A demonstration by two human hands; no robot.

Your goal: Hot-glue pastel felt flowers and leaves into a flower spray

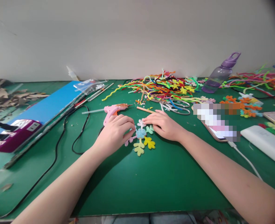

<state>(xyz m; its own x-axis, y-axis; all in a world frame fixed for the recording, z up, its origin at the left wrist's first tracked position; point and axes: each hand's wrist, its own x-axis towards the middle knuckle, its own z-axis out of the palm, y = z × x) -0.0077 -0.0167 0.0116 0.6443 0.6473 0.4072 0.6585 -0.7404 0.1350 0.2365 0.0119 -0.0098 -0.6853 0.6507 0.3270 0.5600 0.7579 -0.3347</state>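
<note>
At frame centre, a multicoloured snowflake (141, 133) is being flanked on the tabletop (149, 183) by the left hand (115, 130) and right hand (165, 125), held apart, probably for steadying; whether it is being pinched cannot be told.

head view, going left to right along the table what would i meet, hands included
Purple power strip → left hand → multicoloured flower-like piece → right hand → phone with a white cable plugged in → white block.
</note>
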